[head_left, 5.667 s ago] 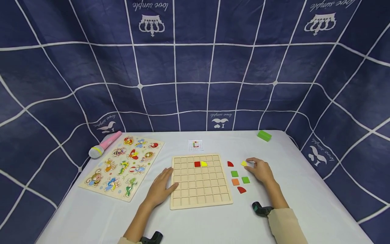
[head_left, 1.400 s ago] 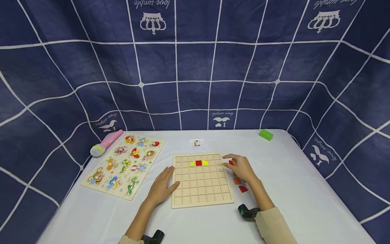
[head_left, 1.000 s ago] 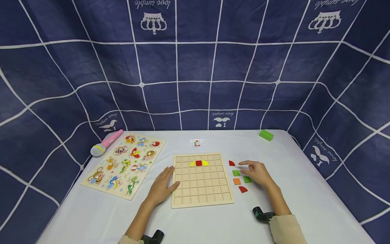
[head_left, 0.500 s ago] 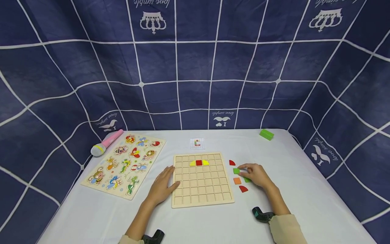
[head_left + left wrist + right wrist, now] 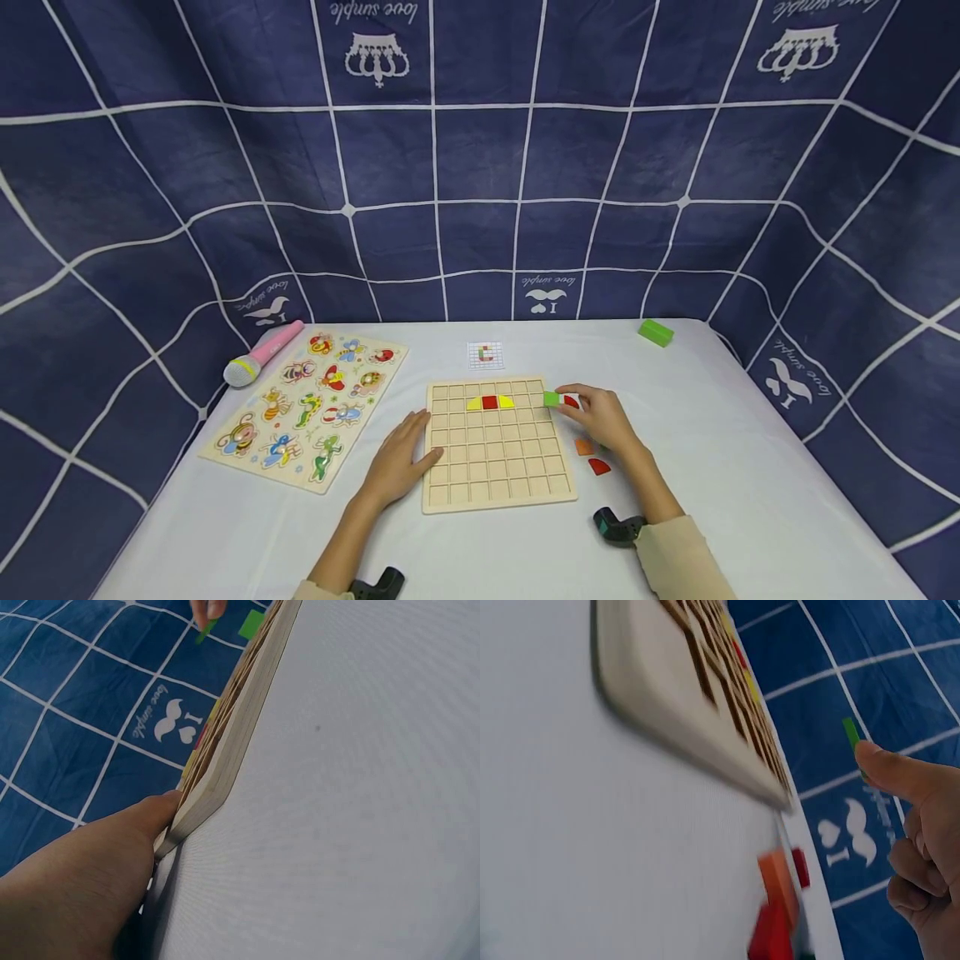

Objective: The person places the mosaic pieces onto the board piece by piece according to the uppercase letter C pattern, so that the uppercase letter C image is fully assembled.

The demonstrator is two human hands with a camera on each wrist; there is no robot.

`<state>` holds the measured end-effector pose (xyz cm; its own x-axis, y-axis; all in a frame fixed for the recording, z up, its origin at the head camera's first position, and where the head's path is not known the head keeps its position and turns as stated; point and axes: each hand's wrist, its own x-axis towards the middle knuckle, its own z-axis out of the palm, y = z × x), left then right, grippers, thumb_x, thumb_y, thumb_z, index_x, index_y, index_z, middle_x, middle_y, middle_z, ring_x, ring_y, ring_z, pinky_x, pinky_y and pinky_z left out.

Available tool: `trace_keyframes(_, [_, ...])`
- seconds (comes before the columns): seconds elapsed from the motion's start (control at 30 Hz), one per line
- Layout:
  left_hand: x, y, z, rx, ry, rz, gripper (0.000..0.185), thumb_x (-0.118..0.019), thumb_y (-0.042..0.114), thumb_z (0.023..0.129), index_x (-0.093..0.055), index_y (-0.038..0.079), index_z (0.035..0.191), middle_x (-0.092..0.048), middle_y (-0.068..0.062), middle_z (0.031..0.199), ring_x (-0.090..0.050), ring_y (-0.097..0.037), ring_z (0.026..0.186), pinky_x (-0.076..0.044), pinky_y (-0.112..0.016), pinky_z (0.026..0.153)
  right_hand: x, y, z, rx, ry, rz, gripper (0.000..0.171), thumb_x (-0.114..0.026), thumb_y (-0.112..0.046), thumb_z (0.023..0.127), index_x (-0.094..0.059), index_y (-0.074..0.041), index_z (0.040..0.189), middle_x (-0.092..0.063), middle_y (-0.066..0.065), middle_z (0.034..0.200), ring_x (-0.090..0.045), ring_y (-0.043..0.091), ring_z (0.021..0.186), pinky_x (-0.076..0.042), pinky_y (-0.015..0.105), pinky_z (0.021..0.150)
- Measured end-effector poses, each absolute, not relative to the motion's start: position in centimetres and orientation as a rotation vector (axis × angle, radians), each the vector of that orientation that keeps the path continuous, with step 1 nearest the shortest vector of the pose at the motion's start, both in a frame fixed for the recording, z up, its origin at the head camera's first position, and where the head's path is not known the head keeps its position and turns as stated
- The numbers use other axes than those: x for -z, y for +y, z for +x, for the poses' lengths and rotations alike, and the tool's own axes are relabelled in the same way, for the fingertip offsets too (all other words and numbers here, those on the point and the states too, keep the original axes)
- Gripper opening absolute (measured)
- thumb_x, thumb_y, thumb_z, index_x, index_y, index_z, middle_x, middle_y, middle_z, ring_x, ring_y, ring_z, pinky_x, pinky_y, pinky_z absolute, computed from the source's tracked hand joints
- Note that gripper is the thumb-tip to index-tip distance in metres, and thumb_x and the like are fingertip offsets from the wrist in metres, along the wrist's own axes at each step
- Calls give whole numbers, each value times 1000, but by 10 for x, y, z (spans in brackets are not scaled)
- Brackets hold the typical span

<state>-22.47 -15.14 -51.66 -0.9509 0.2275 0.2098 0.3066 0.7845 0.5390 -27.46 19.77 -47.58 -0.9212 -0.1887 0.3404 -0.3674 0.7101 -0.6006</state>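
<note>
My right hand pinches a green square tile between thumb and fingers, just over the right edge of a wooden grid board. In the right wrist view the green tile stands on edge, clear of the board. On the board, a red square tile lies between two yellow quarter-round tiles. My left hand rests along the board's left edge, thumb on its rim, fingers loosely straight. Partly behind my right fingers lies a red quarter-round tile. The other green square tile is hidden by that hand.
Right of the board lie an orange square tile and another red quarter-round tile. A small pattern card lies behind the board. An insect puzzle board and pink toy microphone sit left; a green block stands back right.
A second yellow tile has come to lie left of the red square. My right hand has since gone back to the loose tiles, taken a green square and carried it left to the board's edge.
</note>
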Motion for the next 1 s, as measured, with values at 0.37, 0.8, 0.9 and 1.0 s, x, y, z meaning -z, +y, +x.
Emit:
trace_keyframes(0.37, [516, -153, -224, 892, -2830, -427, 70, -61, 40, 87, -35, 4, 142, -33, -13, 145, -23, -31, 136, -19, -47, 110, 478, 127, -280, -1051, -2692, 560, 30, -73, -32, 79, -70, -15, 104, -28, -9, 46, -20, 5, 43, -20, 20, 39])
trace_keyframes(0.8, [516, -152, -224, 908, -2835, -431, 70, -60, 40, 88, -34, 5, 142, -33, -12, 146, -23, -31, 136, -19, -47, 110, 495, 83, -283, -887, -2743, 663, 27, -72, -33, 80, -72, -16, 101, -68, -1, 81, -59, 14, 71, -49, 31, 62])
trace_keyframes(0.9, [516, -151, -224, 909, -2836, -431, 69, -60, 40, 88, -35, 5, 142, -33, -12, 146, -23, -30, 136, -19, -47, 110, 495, 82, -283, -856, -2763, 662, 26, -72, -33, 80, -72, -17, 101, -65, -3, 71, -56, 10, 63, -47, 28, 57])
trace_keyframes(1.0, [515, -150, -224, 907, -2835, -433, 69, -60, 40, 88, -35, 5, 142, -33, -11, 146, -23, -30, 136, -19, -47, 110, 497, 82, -283, -857, -2776, 667, 27, -72, -33, 80, -71, -17, 102, -44, -7, 50, -34, 7, 47, -34, 23, 45])
